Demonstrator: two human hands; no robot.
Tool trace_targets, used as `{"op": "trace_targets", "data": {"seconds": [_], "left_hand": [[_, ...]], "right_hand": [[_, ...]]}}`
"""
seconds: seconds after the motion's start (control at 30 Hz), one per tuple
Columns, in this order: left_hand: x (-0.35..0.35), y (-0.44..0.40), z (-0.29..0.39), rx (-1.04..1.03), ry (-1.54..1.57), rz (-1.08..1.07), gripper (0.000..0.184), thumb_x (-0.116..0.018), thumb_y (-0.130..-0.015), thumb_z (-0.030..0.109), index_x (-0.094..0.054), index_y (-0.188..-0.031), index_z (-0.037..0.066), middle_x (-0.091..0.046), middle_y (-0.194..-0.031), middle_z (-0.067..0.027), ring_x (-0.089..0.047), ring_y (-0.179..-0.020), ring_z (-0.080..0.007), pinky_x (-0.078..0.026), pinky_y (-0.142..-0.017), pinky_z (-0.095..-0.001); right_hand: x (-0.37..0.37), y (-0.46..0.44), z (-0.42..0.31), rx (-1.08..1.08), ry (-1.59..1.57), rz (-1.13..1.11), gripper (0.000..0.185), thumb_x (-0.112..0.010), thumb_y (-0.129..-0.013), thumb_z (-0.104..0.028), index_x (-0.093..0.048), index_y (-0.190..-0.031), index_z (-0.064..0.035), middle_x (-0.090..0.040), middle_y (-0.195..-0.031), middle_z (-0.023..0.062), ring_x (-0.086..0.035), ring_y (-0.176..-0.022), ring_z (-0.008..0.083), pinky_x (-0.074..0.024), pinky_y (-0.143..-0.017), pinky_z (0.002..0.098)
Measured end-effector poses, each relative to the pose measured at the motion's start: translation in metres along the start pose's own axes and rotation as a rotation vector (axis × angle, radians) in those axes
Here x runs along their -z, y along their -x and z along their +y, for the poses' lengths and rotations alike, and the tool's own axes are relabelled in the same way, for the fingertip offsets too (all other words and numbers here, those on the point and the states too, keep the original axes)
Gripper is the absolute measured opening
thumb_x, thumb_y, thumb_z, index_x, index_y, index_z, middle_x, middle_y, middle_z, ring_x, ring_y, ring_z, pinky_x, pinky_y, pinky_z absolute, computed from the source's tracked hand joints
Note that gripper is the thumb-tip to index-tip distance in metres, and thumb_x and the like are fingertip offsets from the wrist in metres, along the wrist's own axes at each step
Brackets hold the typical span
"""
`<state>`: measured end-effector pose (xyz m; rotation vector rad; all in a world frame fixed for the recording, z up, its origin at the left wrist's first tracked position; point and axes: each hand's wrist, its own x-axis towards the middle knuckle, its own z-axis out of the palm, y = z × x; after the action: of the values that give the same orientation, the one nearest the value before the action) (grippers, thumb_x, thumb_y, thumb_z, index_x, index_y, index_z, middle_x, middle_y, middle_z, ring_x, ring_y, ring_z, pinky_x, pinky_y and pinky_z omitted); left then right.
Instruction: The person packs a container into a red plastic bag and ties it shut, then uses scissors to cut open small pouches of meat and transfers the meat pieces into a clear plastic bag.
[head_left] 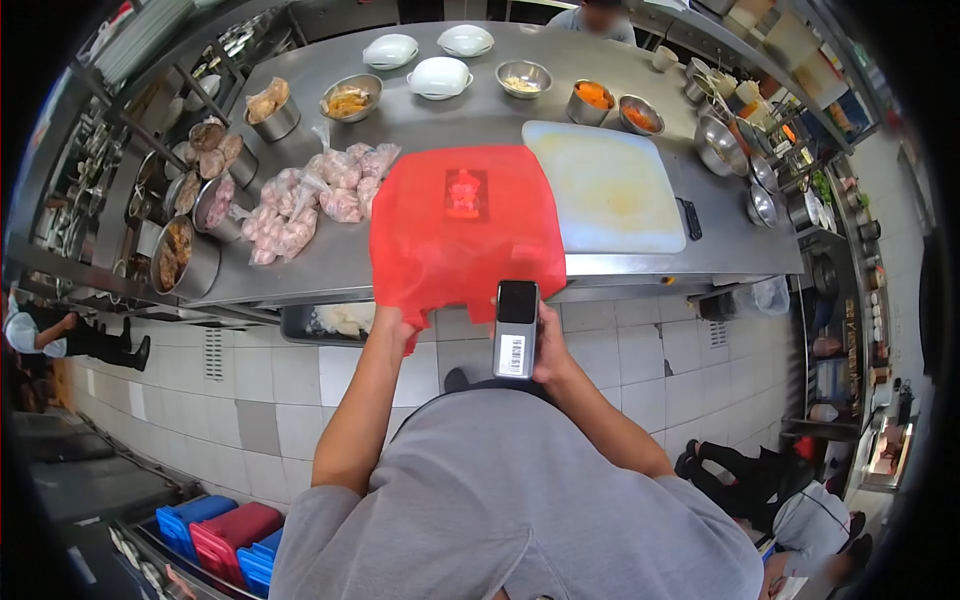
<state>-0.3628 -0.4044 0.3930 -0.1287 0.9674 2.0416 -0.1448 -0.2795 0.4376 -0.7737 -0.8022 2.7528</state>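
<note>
A large red plastic bag [468,235] lies over the front edge of the steel table, with a printed figure on it. My left hand [396,322] grips the bag's lower left corner, fingers partly hidden by the plastic. In my right hand [546,345] is a grey and black handheld device [515,330] with a white barcode label, held upright below the bag's lower right part. To the right of the bag is a white cutting board [605,190], partly covered by it. Clear bags of pale pink meat [285,215] sit to the left.
Steel pots [185,262] line the table's left end. Bowls of food [350,98] and white lidded dishes [440,78] stand at the back. A black object [690,218] lies beside the board. Other people [592,22] are at the far side, left and lower right.
</note>
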Motion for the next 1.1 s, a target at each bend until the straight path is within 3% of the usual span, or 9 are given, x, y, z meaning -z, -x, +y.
{"op": "trace_targets", "data": {"seconds": [0.07,0.1,0.4,0.5,1.1], "left_hand": [[-0.004,0.001,0.002,0.010,0.047,-0.001,0.048,-0.058,-0.100,0.043,-0.052,-0.136,0.012,-0.067,-0.123,-0.0074,-0.070,-0.100,-0.0268,-0.060,-0.066,-0.0447],[-0.006,0.001,0.003,0.022,0.089,0.000,0.048,-0.057,-0.100,0.044,-0.052,-0.136,0.013,-0.067,-0.123,-0.0073,-0.070,-0.100,-0.0267,-0.060,-0.067,-0.0446],[-0.026,0.016,0.007,0.018,0.128,0.006,0.045,-0.062,-0.098,0.038,-0.054,-0.135,0.014,-0.066,-0.124,-0.0075,-0.069,-0.104,-0.0280,-0.062,-0.072,-0.0487],[-0.023,0.014,0.007,0.099,0.171,-0.008,0.045,-0.065,-0.096,0.036,-0.055,-0.133,0.013,-0.067,-0.122,-0.0078,-0.069,-0.105,-0.0279,-0.063,-0.073,-0.0498],[-0.003,0.001,-0.001,0.071,0.070,0.013,0.052,-0.062,-0.097,0.042,-0.049,-0.140,0.015,-0.062,-0.132,-0.0096,-0.068,-0.110,-0.0307,-0.061,-0.077,-0.0550]], "right_hand": [[0.003,0.006,-0.007,0.038,0.039,-0.129,0.075,-0.047,-0.092,-0.069,-0.059,-0.133,-0.0074,-0.067,-0.095,0.0126,-0.067,-0.085,0.0197,-0.0560,-0.066,0.0324],[0.008,0.006,-0.009,0.036,0.031,-0.194,0.071,-0.042,-0.095,-0.066,-0.060,-0.132,-0.0079,-0.069,-0.098,0.0132,-0.068,-0.089,0.0204,-0.0568,-0.073,0.0342],[0.011,0.009,-0.016,0.005,0.019,-0.376,0.083,-0.049,-0.088,-0.076,-0.060,-0.135,-0.0087,-0.067,-0.091,0.0141,-0.066,-0.074,0.0168,-0.0541,-0.061,0.0294],[0.010,0.010,-0.017,0.011,0.025,-0.361,0.085,-0.051,-0.086,-0.078,-0.059,-0.136,-0.0089,-0.067,-0.089,0.0146,-0.065,-0.070,0.0161,-0.0534,-0.059,0.0279],[0.012,0.008,-0.018,-0.044,0.023,-0.414,0.090,-0.059,-0.081,-0.078,-0.060,-0.136,-0.0058,-0.067,-0.090,0.0142,-0.065,-0.075,0.0174,-0.0537,-0.061,0.0284]]}}
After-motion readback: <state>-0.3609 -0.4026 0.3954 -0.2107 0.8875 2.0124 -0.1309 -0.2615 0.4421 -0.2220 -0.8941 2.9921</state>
